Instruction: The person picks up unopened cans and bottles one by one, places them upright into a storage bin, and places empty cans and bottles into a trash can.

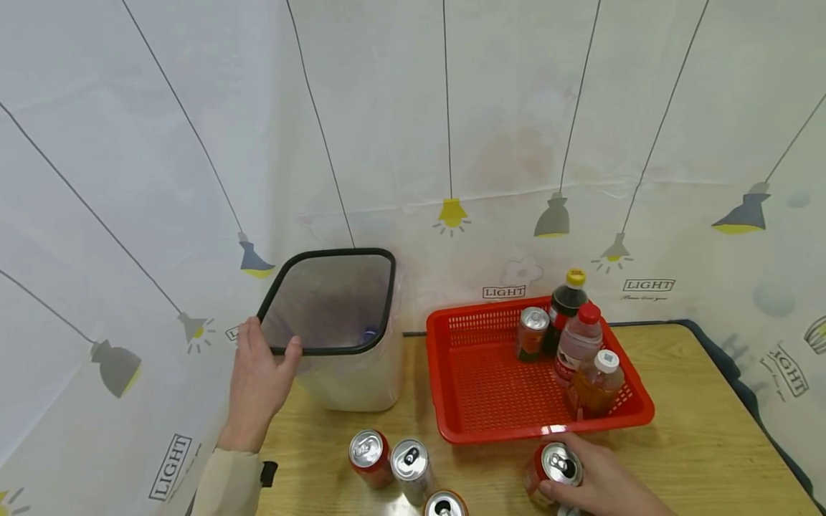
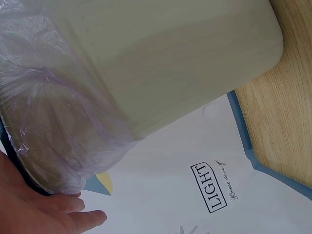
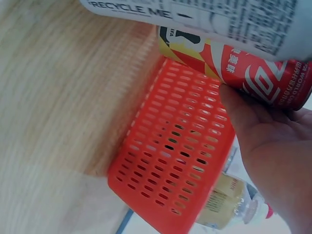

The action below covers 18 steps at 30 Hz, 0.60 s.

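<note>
– Left hand (image 1: 261,383) up at the bin (image 1: 351,387), right on the rim's near-left corner!
– Fingers nearly straight along the left edge, thumb spread wide of them at the near edge, simply resting there.
– And the right hand (image 1: 596,476)?
– Clamped on a red can (image 1: 551,469)! It reaches in from the right, thumb on the near side, fingers round the far side.
– Where's that can?
– Just off the near edge of the basket (image 1: 490,435), a pale can (image 3: 209,22) close by; touching or not, I can't tell.

Red and yellow can (image 3: 246,73), plain red basket (image 1: 477,383).
</note>
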Tool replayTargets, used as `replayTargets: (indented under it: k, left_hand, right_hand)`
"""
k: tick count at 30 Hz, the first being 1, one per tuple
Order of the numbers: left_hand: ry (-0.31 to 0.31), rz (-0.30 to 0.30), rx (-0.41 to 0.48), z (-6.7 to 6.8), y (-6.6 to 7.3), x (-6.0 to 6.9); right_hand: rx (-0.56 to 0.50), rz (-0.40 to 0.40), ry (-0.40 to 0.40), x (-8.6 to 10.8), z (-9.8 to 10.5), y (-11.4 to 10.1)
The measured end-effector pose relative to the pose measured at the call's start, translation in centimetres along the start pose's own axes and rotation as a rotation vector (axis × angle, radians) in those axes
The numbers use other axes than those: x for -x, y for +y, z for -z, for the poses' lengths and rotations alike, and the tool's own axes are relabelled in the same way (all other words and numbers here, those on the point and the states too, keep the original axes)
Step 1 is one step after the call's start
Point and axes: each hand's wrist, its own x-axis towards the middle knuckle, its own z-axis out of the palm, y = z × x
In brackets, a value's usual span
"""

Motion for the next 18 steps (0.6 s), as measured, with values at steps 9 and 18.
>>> replayTargets:
  k: [9, 18]
  left_hand:
    - [-0.019, 0.008, -0.002, 0.1, 0.0, 0.0]
    - [-0.012, -0.006, 0.011, 0.1, 0.1, 0.0]
  right_hand:
    - [0.043, 0.023, 0.041, 1.0, 0.6, -1.6]
    - [0.121, 0.132, 0.134, 1.9, 1.8, -3.4]
